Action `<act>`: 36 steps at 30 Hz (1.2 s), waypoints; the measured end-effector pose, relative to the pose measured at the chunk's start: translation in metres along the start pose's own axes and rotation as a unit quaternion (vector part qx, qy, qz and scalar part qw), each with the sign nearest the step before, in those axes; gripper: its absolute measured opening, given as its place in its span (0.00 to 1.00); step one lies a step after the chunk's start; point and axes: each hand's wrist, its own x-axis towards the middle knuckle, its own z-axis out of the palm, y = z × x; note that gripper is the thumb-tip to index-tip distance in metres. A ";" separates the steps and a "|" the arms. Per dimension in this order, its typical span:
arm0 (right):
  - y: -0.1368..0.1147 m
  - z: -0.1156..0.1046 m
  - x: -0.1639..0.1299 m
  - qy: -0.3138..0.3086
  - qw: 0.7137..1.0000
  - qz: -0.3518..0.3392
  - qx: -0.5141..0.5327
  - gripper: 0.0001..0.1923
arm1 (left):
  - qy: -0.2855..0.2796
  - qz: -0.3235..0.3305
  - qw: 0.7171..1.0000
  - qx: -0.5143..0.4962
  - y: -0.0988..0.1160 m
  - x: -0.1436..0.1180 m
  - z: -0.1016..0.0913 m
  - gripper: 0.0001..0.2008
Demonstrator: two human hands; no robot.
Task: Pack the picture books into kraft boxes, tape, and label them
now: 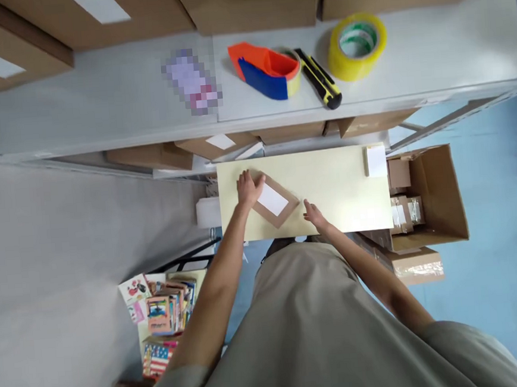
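Note:
A flat brown cardboard box (282, 217) with a white label (272, 199) lies at an angle on the pale yellow table (338, 181). My left hand (250, 189) grips its upper left corner, thumb on top beside the label and fingers over the far edge. Just off the box's right corner is my right hand (314, 213), its fingers curled together. Something small and see-through shows faintly between that corner and the fingertips; I cannot make out what it is.
A stack of white labels (376, 161) sits at the table's back right. An open carton (437, 194) with small boxes stands to the right. On the shelf above lie a tape dispenser (267, 70), a utility knife (319, 78) and yellow tape (357, 47). Books (160, 314) lie lower left.

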 end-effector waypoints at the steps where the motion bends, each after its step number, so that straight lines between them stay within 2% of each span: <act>1: 0.006 0.006 0.002 -0.033 0.996 0.043 0.068 0.42 | -0.026 -0.024 0.999 -0.004 -0.001 0.006 0.002 0.42; 2: 0.008 0.011 0.005 -0.061 0.982 0.094 0.152 0.43 | -0.051 -0.052 0.997 -0.013 -0.001 0.011 0.005 0.42; 4: 0.007 0.016 0.011 -0.100 0.928 0.179 0.310 0.43 | -0.072 -0.083 0.994 -0.024 -0.001 0.013 0.008 0.43; 5: 0.006 0.017 0.013 -0.108 0.905 0.200 0.360 0.42 | -0.071 -0.086 0.993 -0.029 0.000 0.011 0.009 0.43; 7: 0.007 0.013 0.012 -0.099 0.891 0.197 0.396 0.42 | -0.051 -0.066 0.996 -0.038 0.003 0.000 0.009 0.40; 11: 0.032 -0.012 -0.004 -0.055 0.914 0.095 0.391 0.40 | -0.005 -0.001 0.998 -0.068 0.008 -0.039 0.008 0.31; 14: 0.058 -0.040 -0.016 0.002 0.935 0.010 0.354 0.41 | 0.007 0.032 0.995 -0.098 0.011 -0.074 0.019 0.25; 17: 0.080 -0.062 -0.015 0.059 0.951 -0.033 0.302 0.40 | 0.005 0.011 0.992 -0.125 0.013 -0.105 0.039 0.20; 20: 0.094 -0.071 -0.004 0.103 0.971 -0.045 0.211 0.40 | -0.016 -0.019 0.989 -0.148 0.015 -0.123 0.056 0.18; 24: 0.099 -0.069 0.011 0.157 0.981 -0.090 0.065 0.45 | -0.051 -0.022 0.987 -0.150 0.013 -0.124 0.060 0.20; 27: 0.095 -0.066 0.015 0.162 0.983 -0.091 0.013 0.44 | -0.069 -0.036 0.988 -0.131 0.010 -0.113 0.061 0.23; 30: 0.089 -0.069 0.014 0.146 0.988 -0.054 -0.003 0.43 | -0.086 -0.053 0.984 -0.147 0.006 -0.105 0.068 0.24; 36: 0.082 -0.082 0.021 0.096 0.995 -0.020 0.025 0.43 | -0.100 -0.024 0.975 -0.197 -0.005 -0.105 0.084 0.30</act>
